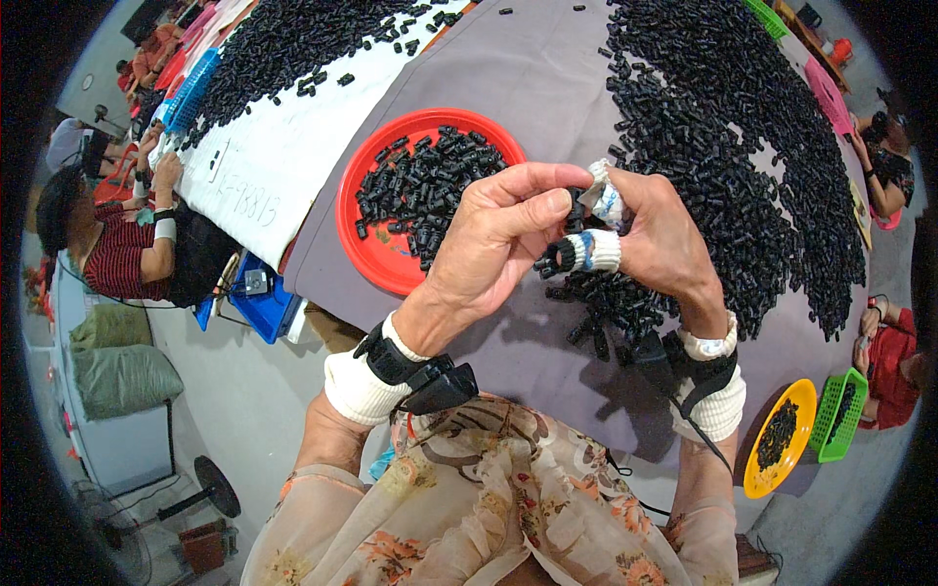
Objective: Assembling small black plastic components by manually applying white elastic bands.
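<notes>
My left hand (pixel 489 230) is closed, thumb and forefinger pinched together at the tips of my right hand's fingers. My right hand (pixel 664 230) is curled shut opposite it, with white cloth finger covers (pixel 604 200) on its forefinger and thumb. A small dark bit shows where the fingertips meet, but what it is stays mostly hidden. Below the hands spreads a large heap of small black plastic parts (pixel 723 127). To the left of my left hand, a red round tray (pixel 350 210) holds more black parts.
Grey cloth (pixel 528 78) covers the table. Another black heap (pixel 283 49) lies on white sheeting at the far left, beside a blue basket (pixel 192 90). A yellow plate (pixel 803 415) and a green basket (pixel 831 451) stand at the right. People sit on both sides; a person in stripes (pixel 122 249) works at left.
</notes>
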The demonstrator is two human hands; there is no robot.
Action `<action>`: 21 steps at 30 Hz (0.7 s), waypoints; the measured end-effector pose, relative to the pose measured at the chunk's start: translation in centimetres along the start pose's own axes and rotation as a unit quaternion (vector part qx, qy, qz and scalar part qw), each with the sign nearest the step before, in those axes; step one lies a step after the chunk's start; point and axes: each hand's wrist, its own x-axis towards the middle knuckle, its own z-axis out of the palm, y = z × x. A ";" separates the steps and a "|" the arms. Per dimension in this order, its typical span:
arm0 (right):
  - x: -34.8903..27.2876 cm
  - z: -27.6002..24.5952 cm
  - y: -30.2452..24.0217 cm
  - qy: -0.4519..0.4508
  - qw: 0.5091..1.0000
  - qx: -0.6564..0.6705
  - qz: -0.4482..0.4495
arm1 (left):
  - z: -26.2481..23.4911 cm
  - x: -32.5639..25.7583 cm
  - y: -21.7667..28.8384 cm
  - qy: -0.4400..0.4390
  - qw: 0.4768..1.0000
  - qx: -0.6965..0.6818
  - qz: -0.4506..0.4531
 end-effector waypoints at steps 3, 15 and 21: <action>0.1 0.1 0.2 -0.014 1.000 0.013 -0.001 | 0.0 0.0 -0.1 -0.001 1.000 -0.005 0.004; -0.1 -0.2 0.0 -0.059 0.998 0.005 0.011 | -0.3 0.0 -0.1 0.013 0.997 0.071 0.008; -0.3 0.5 0.3 -0.012 0.998 0.063 0.002 | -0.5 0.0 0.1 0.023 0.999 0.022 0.016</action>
